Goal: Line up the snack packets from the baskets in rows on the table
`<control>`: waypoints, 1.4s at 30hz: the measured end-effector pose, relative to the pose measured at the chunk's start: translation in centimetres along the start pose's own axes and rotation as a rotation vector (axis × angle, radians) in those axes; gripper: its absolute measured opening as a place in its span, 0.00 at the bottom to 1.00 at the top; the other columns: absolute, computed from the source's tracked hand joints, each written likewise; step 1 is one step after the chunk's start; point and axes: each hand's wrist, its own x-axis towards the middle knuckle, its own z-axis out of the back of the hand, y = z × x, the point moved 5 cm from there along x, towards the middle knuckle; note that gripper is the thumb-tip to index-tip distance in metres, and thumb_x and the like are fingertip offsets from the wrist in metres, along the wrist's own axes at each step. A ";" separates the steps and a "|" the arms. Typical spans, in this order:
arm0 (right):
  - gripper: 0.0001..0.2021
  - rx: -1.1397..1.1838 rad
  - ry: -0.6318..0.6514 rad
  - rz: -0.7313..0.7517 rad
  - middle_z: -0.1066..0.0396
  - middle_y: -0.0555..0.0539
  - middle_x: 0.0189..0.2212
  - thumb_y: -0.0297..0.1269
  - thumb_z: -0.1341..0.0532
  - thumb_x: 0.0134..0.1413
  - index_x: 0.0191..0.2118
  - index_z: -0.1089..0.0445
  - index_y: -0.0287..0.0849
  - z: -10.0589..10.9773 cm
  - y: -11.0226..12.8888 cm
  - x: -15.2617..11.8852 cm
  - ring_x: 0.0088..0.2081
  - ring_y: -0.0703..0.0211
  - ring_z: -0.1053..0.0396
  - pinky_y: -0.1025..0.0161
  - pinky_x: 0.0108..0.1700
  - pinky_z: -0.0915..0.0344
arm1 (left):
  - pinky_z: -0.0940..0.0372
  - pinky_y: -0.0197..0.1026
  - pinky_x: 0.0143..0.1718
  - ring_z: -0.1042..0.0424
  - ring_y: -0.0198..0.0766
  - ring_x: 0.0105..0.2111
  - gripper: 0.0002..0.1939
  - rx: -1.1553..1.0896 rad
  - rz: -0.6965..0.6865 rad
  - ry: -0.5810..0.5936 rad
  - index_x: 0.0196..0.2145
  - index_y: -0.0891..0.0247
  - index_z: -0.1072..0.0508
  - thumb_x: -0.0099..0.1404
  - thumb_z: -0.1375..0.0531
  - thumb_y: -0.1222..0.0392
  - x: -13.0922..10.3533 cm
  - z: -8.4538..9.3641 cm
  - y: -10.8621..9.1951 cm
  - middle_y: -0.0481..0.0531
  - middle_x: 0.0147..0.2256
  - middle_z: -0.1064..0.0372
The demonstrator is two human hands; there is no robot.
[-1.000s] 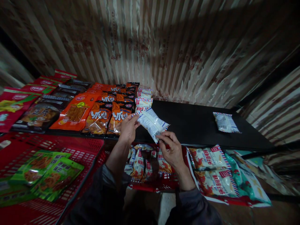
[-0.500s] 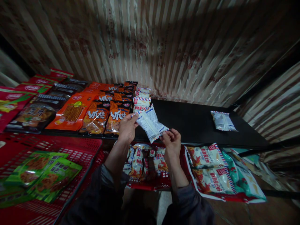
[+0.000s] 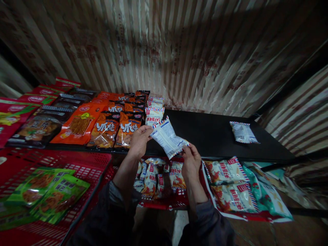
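Observation:
Between my two hands a white snack bag (image 3: pixel 169 138) is stretched out, its printed back with small blue text facing up. My left hand (image 3: pixel 140 140) pinches its upper left corner, and my right hand (image 3: pixel 191 160) grips the lower right end. The bag hangs tilted over the front edge of the black shelf (image 3: pixel 202 133). Just behind it, a row of white snack bags with red lettering (image 3: pixel 153 116) stands on the shelf. Below my hands, a red basket (image 3: pixel 164 204) holds several similar white bags (image 3: pixel 151 179).
Orange bags (image 3: pixel 104 131), dark bags (image 3: pixel 38 126) and red bags (image 3: pixel 15 114) line the shelf's left. One white bag (image 3: pixel 244 132) lies at its right. Green bags (image 3: pixel 56 191) sit in a red basket (image 3: pixel 97 160). Larger white bags (image 3: pixel 235 198) fill another basket at lower right.
The held bag has shifted slightly right and down, with my right hand moving a little the same way. Both hands keep hold of it.

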 end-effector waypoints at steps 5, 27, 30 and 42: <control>0.10 -0.002 0.039 -0.038 0.27 0.53 0.26 0.41 0.34 0.38 0.30 0.28 0.43 -0.3 0.5 -0.4 0.26 0.65 0.34 0.69 0.25 0.38 | 0.36 0.36 0.31 0.31 0.33 0.27 0.15 0.045 -0.055 0.072 0.29 0.63 0.23 0.43 0.29 0.53 0.0 -0.3 -0.4 0.48 0.27 0.26; 0.16 -0.308 0.028 0.520 0.32 0.51 0.30 0.50 0.40 0.56 0.34 0.29 0.40 0.6 3.7 -1.3 0.25 0.66 0.38 0.66 0.29 0.39 | 0.41 0.31 0.29 0.36 0.29 0.25 0.10 -0.042 -0.188 0.037 0.28 0.62 0.30 0.50 0.33 0.56 -0.3 -1.0 -0.1 0.43 0.24 0.34; 0.15 -0.336 0.038 0.540 0.32 0.52 0.29 0.49 0.41 0.56 0.35 0.29 0.40 0.7 3.9 -1.2 0.23 0.67 0.39 0.66 0.28 0.39 | 0.41 0.31 0.30 0.36 0.28 0.26 0.11 -0.069 -0.180 0.047 0.27 0.62 0.30 0.50 0.33 0.56 -0.3 -1.0 -0.2 0.43 0.24 0.34; 0.19 -0.322 -0.188 0.414 0.34 0.52 0.27 0.53 0.44 0.54 0.32 0.33 0.39 2.0 2.8 0.9 0.31 0.62 0.37 0.63 0.37 0.38 | 0.36 0.34 0.29 0.32 0.32 0.27 0.21 0.026 0.085 0.230 0.28 0.65 0.25 0.44 0.29 0.46 -0.8 -1.9 1.3 0.46 0.25 0.29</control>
